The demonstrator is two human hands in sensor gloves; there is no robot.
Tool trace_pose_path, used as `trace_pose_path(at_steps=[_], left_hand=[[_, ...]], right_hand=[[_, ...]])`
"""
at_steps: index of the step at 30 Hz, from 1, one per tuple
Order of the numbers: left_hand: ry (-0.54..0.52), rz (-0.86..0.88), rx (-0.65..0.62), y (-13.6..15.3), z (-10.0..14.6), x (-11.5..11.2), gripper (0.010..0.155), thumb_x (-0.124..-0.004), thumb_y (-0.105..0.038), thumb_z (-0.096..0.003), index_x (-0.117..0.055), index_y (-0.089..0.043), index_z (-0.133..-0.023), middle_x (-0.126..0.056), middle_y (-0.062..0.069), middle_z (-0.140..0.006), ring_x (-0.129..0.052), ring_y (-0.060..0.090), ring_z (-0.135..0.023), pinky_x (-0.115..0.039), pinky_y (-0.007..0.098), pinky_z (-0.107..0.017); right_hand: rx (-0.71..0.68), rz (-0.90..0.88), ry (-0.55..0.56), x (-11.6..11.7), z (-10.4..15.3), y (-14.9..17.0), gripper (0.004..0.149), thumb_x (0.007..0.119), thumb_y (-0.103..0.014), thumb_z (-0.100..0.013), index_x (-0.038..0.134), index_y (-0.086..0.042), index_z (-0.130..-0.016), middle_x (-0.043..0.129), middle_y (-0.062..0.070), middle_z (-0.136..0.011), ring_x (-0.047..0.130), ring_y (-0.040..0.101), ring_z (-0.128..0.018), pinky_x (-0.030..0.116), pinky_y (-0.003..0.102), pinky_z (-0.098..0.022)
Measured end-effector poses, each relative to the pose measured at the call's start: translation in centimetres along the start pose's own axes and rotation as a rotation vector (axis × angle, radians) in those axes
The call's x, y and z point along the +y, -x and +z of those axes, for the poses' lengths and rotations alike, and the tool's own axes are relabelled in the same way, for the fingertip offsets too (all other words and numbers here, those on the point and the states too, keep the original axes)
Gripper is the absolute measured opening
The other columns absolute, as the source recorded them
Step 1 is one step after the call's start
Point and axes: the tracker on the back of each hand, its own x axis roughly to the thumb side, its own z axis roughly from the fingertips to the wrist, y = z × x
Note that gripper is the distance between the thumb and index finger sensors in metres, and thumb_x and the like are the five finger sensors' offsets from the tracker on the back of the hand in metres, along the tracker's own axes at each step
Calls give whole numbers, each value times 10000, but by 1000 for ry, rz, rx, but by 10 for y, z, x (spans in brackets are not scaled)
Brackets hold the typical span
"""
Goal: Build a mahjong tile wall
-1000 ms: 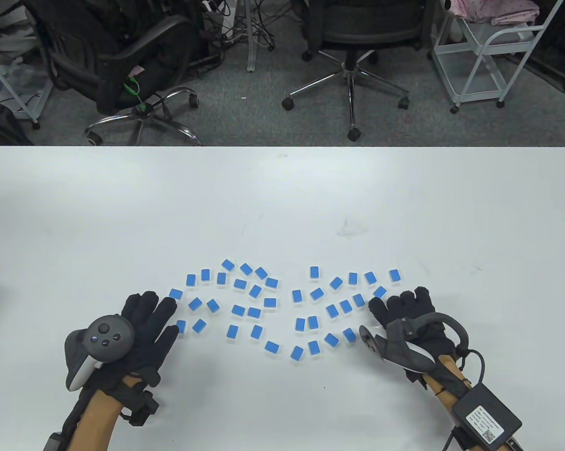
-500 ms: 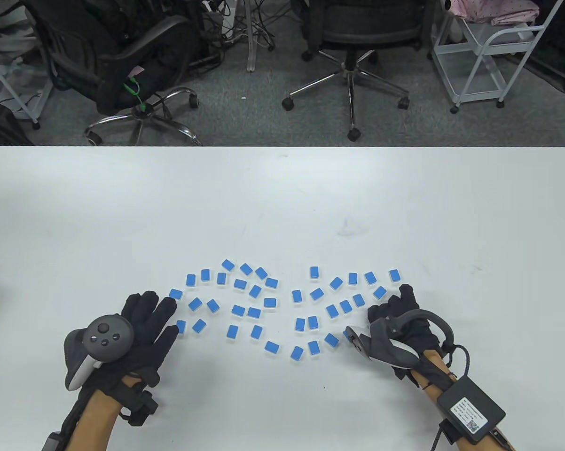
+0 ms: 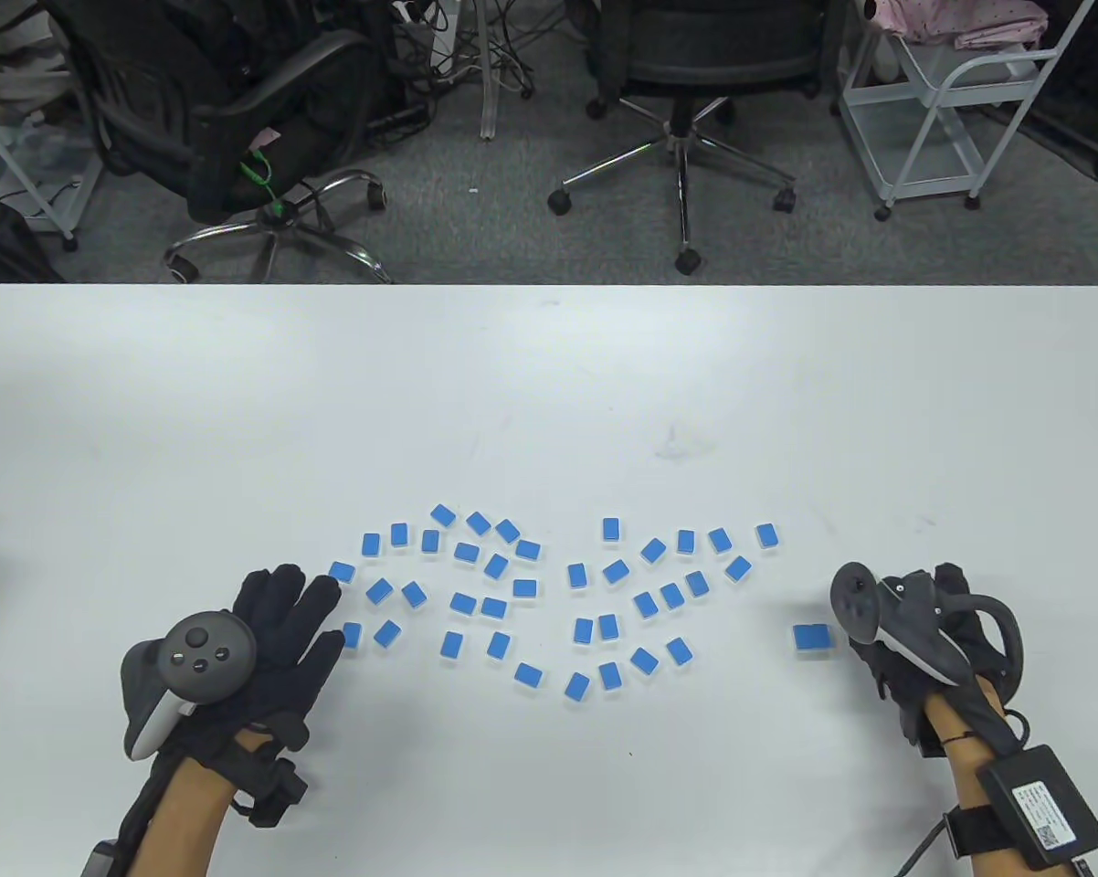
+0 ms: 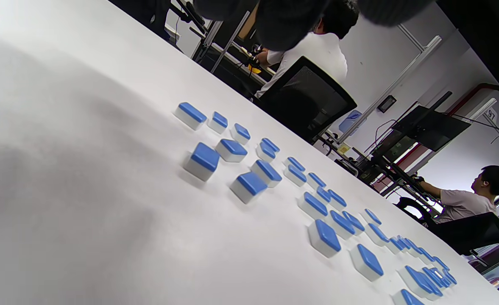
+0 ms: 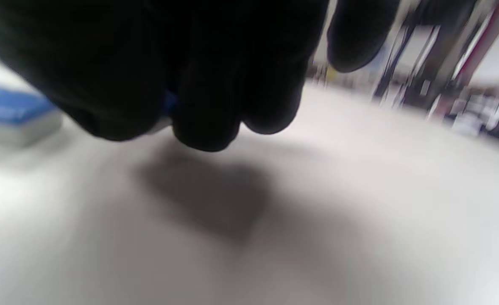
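Observation:
Several blue-backed mahjong tiles [image 3: 549, 594] lie scattered flat on the white table [image 3: 549, 384], with no wall standing. My left hand [image 3: 304, 610] rests flat and open at the left edge of the scatter, beside two tiles. Its wrist view shows the tiles [image 4: 249, 186] in a loose spread. My right hand [image 3: 873, 653] is to the right of the scatter, fingers [image 5: 207, 106] curled. A sliver of blue and white between them looks like a pinched tile [image 5: 168, 103]. A lone blue tile [image 3: 812, 638] lies just left of that hand and also shows in the right wrist view [image 5: 12, 114].
The table's far edge [image 3: 549, 287] borders the floor, with office chairs [image 3: 695, 55] and a white cart [image 3: 951, 100] beyond. The bare tabletop stretches behind the tiles and out to both sides.
My right hand has drawn away from the right end of the scatter, out to the right. A lone tile now lies beside it. My left hand has not moved.

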Motion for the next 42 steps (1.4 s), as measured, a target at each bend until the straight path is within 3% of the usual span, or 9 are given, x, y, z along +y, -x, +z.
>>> trace_pose_path(at_steps=[4,12,42], left_hand=[[4,2,8,0,-1,-2,693,-536,-634,-498,-469,-359,-1131,-252,19,-1220,-137,318,-1124,-143,673,-742],[11,8,25,3,1,-2,695,-536,-633,-499,-468,-357,-1133,-252,20,-1220,-139,319,-1123,-143,673,-742],[27,17,27,5,2,-2,693,-534,-633,-499,-471,-356,-1131,-260,23,-1220,-153,323,-1124,-153,674,-744]], right_hand=[[-10,-90,-16,0,-5,4,567,972,-373,-289,808,-257,-818,983,-20,-705,898,244,-811,575,632,-760],[-71,-70,-1,-2,0,-5,558,977,-379,-274,824,-289,-803,1001,-52,-683,921,216,-791,609,613,-748],[-88,-77,-17,-2,2,-8,565,958,-402,-278,805,-318,-816,984,-58,-705,905,221,-805,611,613,-742]])
